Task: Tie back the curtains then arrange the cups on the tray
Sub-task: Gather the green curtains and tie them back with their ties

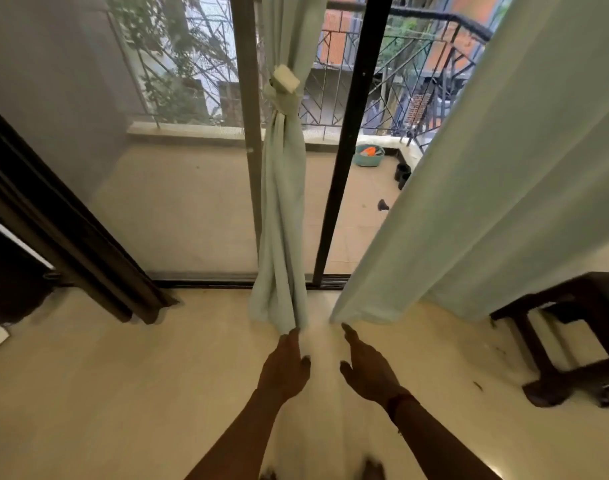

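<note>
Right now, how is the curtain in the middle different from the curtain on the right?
The middle curtain is gathered into a narrow bunch, while the right curtain hangs loose and spread out wide. The middle curtain has a tie wrapped around it high up, but no tie shows on the right curtain. Both are the same pale green cloth.

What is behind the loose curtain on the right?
Beside its left edge show the balcony floor, a teal basin and the railing. The loose curtain hides whatever is farther right.
</note>
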